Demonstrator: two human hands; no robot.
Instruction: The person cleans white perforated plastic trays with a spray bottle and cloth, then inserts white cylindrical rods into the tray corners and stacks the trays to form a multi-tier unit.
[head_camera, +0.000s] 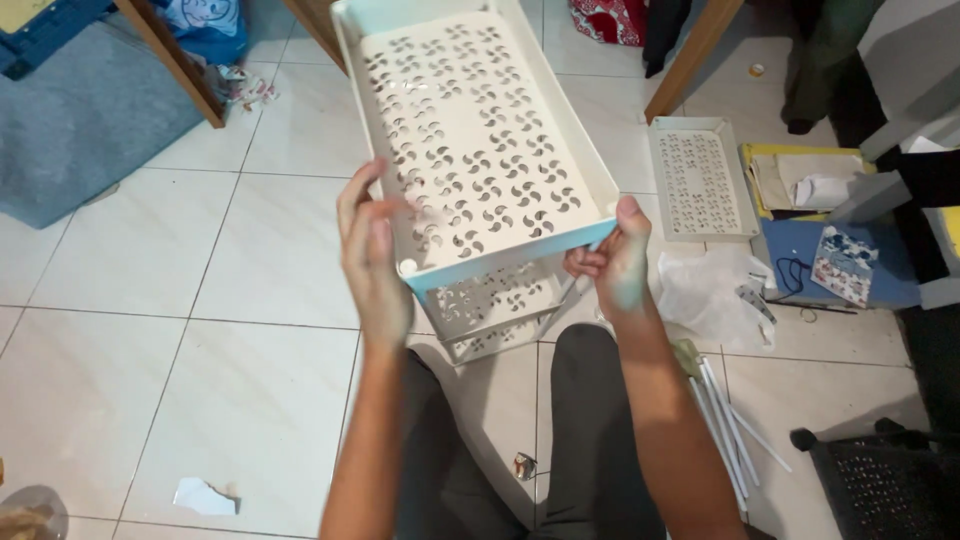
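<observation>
A cream plastic shelf tray (480, 130) with a cut-out swirl pattern and light blue rim is held up above my lap. My left hand (372, 262) rests with flat fingers against its near left corner. My right hand (612, 262) grips its near right corner with curled fingers. Below the tray, more matching tiers (495, 310) of a rack stand on the floor between my knees, partly hidden by the raised tray.
Another matching tray (700, 180) lies on the tiled floor at right, beside a clear plastic bag (710, 290), papers and a blue folder (800, 260). White rods (725, 420) lie by my right leg. Wooden furniture legs (170, 60) and a grey mat (80, 120) sit at upper left.
</observation>
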